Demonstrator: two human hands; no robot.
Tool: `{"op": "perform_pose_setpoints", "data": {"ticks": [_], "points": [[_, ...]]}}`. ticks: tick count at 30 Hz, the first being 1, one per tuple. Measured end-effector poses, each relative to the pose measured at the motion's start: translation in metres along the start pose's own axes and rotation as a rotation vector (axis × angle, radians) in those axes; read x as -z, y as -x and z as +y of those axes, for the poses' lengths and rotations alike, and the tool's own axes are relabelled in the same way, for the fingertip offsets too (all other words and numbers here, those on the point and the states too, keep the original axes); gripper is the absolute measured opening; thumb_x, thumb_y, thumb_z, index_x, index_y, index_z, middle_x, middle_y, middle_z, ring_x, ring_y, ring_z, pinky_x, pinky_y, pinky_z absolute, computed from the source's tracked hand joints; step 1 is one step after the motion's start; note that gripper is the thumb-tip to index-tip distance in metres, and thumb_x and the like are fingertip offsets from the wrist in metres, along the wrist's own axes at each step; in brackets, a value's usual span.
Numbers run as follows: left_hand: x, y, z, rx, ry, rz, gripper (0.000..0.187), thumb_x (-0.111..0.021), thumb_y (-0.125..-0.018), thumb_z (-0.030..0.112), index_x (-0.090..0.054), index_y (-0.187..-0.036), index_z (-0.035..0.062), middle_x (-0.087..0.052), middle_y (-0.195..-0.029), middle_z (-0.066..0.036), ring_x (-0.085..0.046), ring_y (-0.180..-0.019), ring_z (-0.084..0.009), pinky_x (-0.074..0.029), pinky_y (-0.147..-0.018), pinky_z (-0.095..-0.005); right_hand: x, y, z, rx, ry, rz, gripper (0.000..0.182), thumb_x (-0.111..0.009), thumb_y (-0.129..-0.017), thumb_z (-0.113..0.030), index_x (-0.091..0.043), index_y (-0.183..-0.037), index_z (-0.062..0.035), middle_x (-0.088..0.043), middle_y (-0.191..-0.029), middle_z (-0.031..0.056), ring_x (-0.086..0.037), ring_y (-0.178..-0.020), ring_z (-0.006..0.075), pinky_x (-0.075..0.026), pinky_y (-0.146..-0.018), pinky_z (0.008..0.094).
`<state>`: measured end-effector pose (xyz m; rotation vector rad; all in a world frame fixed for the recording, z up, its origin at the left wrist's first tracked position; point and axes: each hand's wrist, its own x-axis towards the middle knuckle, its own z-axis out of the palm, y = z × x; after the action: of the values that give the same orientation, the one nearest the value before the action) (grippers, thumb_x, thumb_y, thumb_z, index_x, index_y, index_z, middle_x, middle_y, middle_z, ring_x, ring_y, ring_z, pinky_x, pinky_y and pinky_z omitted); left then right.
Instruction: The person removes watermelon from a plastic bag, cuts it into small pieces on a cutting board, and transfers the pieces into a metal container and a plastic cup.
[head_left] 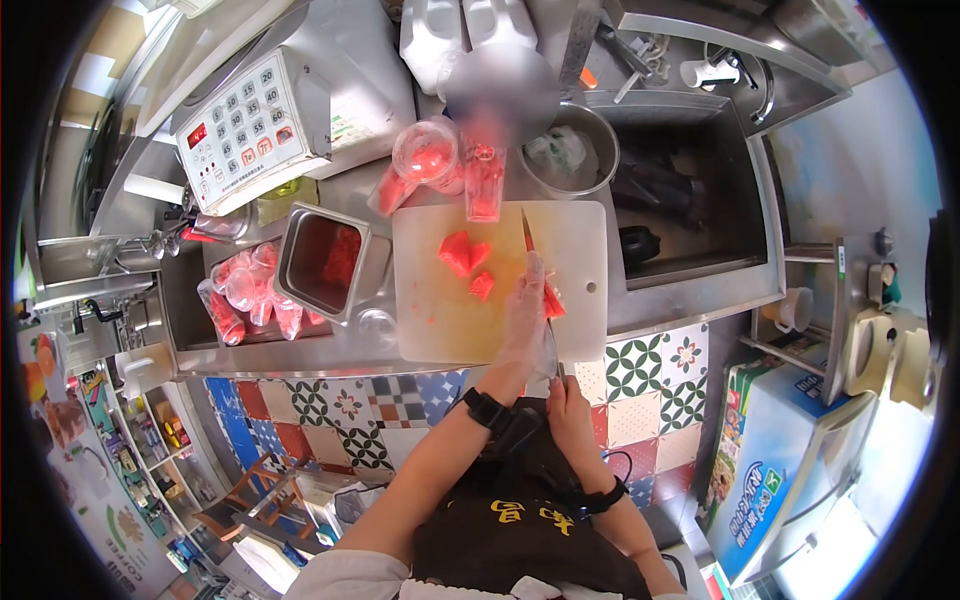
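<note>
My left hand (524,312), in a clear glove with a black watch at the wrist, presses on a red watermelon piece (552,301) at the right part of the white cutting board (430,310). Closer to my body, my right hand (570,402) grips a knife (551,352); its blade runs past my left hand toward the board's far edge. Two more watermelon chunks (462,252) lie apart from my hands in the board's middle.
A steel tub (325,260) holding red fruit stands left of the board. Two plastic cups of watermelon (432,156) and a metal bowl (570,150) stand beyond it. A sink (680,190) lies to the right, a keypad machine (250,125) at the far left, and bagged cups (245,290).
</note>
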<state>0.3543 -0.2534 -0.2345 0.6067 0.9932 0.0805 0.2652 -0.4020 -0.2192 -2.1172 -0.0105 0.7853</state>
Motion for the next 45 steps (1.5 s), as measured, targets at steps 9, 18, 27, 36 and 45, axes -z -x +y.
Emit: {"op": "perform_pose_setpoints", "data": {"ticks": [9, 18, 27, 36, 45], "points": [[-0.001, -0.01, -0.006, 0.04, 0.083, -0.032, 0.039, -0.05, -0.099, 0.042, -0.062, -0.097, 0.0051, -0.056, -0.067, 0.0, -0.054, -0.058, -0.01, -0.043, -0.053, -0.0244, -0.006, -0.001, -0.001, -0.004, -0.026, 0.062, 0.036, -0.042, -0.102, -0.031, -0.051, -0.089, 0.0005, -0.052, -0.057, 0.0118, -0.053, -0.052, 0.0262, -0.041, -0.052, 0.0385], [0.025, -0.048, -0.014, -0.265, -0.757, 0.05, 0.044, -0.043, -0.1, 0.045, -0.062, -0.098, 0.0055, -0.062, -0.084, -0.011, -0.06, -0.074, -0.0245, -0.05, -0.072, -0.0346, 0.029, -0.004, 0.002, 0.008, 0.006, 0.054, 0.029, -0.046, -0.1, -0.029, -0.052, -0.103, -0.0004, -0.058, -0.069, 0.0235, -0.057, -0.067, 0.0462, -0.044, -0.059, 0.0492], [0.073, -0.034, -0.003, -0.8, -1.42, -0.098, 0.047, -0.061, -0.089, 0.018, -0.049, -0.132, 0.0026, -0.053, -0.131, -0.02, -0.054, -0.119, -0.032, -0.046, -0.097, -0.0376, 0.033, -0.042, 0.069, 0.029, 0.145, 0.06, 0.034, -0.048, -0.1, -0.032, -0.052, -0.093, 0.0007, -0.058, -0.068, 0.0244, -0.059, -0.067, 0.0451, -0.042, -0.058, 0.0483], [0.079, -0.046, -0.023, -0.379, -0.712, -0.28, 0.056, -0.065, -0.081, -0.006, -0.046, -0.134, -0.0006, -0.057, -0.126, -0.014, -0.06, -0.105, -0.0212, -0.051, -0.091, -0.0318, 0.002, -0.04, 0.073, -0.021, 0.162, 0.026, 0.032, -0.046, -0.1, -0.034, -0.051, -0.098, -0.0021, -0.06, -0.074, 0.0279, -0.058, -0.073, 0.0501, -0.043, -0.061, 0.0529], [0.069, -0.041, -0.017, -0.392, -0.806, -0.169, 0.041, -0.068, -0.086, 0.003, -0.056, -0.126, -0.0006, -0.063, -0.108, -0.007, -0.06, -0.094, -0.0112, -0.051, -0.081, -0.0246, 0.023, -0.037, 0.045, 0.011, 0.178, -0.015, 0.033, -0.046, -0.1, -0.035, -0.051, -0.098, -0.0017, -0.061, -0.074, 0.0275, -0.059, -0.074, 0.0489, -0.044, -0.062, 0.0527]]}}
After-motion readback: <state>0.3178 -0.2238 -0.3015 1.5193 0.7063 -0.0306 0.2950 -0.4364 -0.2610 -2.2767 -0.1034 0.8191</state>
